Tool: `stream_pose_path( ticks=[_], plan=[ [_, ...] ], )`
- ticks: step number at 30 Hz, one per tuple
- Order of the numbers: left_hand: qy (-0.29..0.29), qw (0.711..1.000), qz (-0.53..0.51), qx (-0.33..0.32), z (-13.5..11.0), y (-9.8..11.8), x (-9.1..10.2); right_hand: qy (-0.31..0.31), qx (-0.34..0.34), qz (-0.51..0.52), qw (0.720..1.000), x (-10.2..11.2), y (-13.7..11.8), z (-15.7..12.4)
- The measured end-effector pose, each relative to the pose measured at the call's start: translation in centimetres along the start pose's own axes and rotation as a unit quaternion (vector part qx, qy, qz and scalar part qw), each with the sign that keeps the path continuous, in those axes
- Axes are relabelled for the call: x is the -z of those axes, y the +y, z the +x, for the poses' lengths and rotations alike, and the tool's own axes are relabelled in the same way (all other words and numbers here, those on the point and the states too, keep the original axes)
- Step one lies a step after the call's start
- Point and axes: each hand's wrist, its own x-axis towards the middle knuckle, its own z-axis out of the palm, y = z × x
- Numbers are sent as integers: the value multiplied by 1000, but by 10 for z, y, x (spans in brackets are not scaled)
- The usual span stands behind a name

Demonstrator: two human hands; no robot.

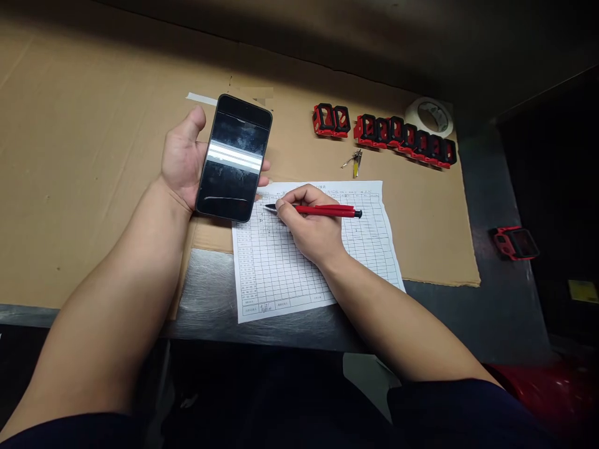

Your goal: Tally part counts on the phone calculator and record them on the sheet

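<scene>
writing is performed with the right hand (pixel 311 226) grasping a red pen (pixel 322 211) low near its black tip, which is held at the left columns of a printed grid form (pixel 281 268); contact with the paper cannot be confirmed. a black smartphone (pixel 233 159) is grasped screen up in the left hand (pixel 180 163), edges braced by thumb and fingers, just beside the form, above a cardboard sheet (pixel 93 156).

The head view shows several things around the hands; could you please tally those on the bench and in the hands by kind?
red and black pieces: 10
phone: 1
pen: 1
paper form: 1
tape roll: 1
bunch of keys: 1
total: 15
</scene>
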Motion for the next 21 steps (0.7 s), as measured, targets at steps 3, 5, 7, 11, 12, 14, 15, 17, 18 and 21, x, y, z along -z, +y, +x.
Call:
stream_pose_path(
  ticks=[3,5,7,11,12,14,15,17,18,21],
  plan=[
    [2,1000,-15,9,1,0,2,17,15,-21,1000,0,0,-2],
    [0,1000,-13,13,1,1,2,28,22,-30,999,-1,-1,-3],
    [-11,1000,-2,10,2,1,2,29,23,-28,999,0,-1,-3],
    [-50,999,14,0,3,0,6,18,16,-8,1000,0,2,0],
    [-61,998,15,0,4,0,7,17,15,-4,1000,1,3,1],
    [-81,997,20,-1,5,0,10,16,14,5,1000,0,4,2],
    [-90,996,24,-2,6,-1,12,15,14,10,1000,0,4,2],
    [-104,994,34,-7,7,-1,15,15,16,16,1000,0,4,2],
    [-109,993,40,-9,8,-2,16,16,17,16,1000,0,4,2],
    [-123,991,53,-15,8,-2,19,17,19,8,1000,0,3,2]
  ],
)
